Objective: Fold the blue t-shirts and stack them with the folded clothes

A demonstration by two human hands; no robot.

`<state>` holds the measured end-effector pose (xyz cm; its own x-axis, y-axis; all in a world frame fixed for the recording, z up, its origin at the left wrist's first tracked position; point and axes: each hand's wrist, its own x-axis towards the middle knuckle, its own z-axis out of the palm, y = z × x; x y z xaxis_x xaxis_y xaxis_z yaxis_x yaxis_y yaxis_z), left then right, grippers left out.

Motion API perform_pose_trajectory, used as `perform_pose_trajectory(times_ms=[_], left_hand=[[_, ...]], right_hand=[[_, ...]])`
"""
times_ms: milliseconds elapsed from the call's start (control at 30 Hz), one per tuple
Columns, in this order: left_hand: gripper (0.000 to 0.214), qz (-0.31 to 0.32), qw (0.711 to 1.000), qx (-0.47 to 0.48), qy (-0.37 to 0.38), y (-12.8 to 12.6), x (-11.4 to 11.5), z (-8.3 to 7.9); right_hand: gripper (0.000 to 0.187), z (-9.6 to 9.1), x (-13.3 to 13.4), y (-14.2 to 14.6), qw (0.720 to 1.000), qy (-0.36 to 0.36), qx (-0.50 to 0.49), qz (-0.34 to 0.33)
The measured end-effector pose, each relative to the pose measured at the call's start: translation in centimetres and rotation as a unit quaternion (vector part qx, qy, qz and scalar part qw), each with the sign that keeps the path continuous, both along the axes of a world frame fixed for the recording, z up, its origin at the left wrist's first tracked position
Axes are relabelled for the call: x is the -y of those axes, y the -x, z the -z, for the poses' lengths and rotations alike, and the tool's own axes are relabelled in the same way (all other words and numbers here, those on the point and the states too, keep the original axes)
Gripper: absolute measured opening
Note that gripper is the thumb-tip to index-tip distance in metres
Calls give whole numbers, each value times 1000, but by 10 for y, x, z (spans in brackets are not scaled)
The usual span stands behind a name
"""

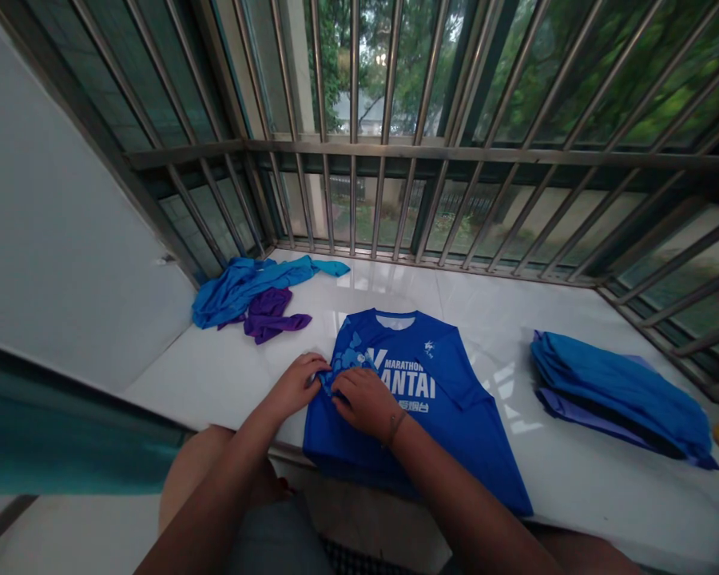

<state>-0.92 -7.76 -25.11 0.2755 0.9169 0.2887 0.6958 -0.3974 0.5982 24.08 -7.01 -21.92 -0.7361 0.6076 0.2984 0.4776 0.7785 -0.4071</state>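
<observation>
A blue T-shirt (455, 435) with white "MARATHON" lettering lies front side up, its collar toward the window and its lower edge hanging over the ledge's near side. At the shirt's left edge, my left hand (299, 385) pinches the sleeve cloth between thumb and fingers. My right hand (367, 402) rests on the chest print beside it, fingers curled onto the same sleeve, and covers part of the lettering. The right-hand sleeve lies folded inward over the body of the shirt.
A crumpled blue garment (233, 294) and a purple one (271, 313) lie at the back left on the white ledge (473, 299). Folded blue and purple clothes (620, 395) form a stack on the right. Metal bars (389, 149) line the window behind.
</observation>
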Motion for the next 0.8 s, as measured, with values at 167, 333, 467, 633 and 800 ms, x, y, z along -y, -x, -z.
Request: perform_pose_trajectory(times_ms=[167, 333, 467, 633, 800], left_hand=[[40, -20, 1000, -6, 2, -5, 2, -1], [37, -22, 999, -23, -6, -7, 4, -2], [35, -18, 999, -28, -2, -6, 6, -1], [30, -106, 994, -30, 2, -9, 11, -1], [28, -129, 991, -37, 6, -11, 14, -6]], right_hand=[[25, -10, -29, 7, 985, 82, 1, 153], [33, -14, -90, 29, 952, 108, 49, 281], [36, -9, -129, 49, 941, 131, 74, 303], [23, -3, -154, 59, 939, 141, 83, 304], [23, 2, -162, 61, 937, 137, 90, 309]])
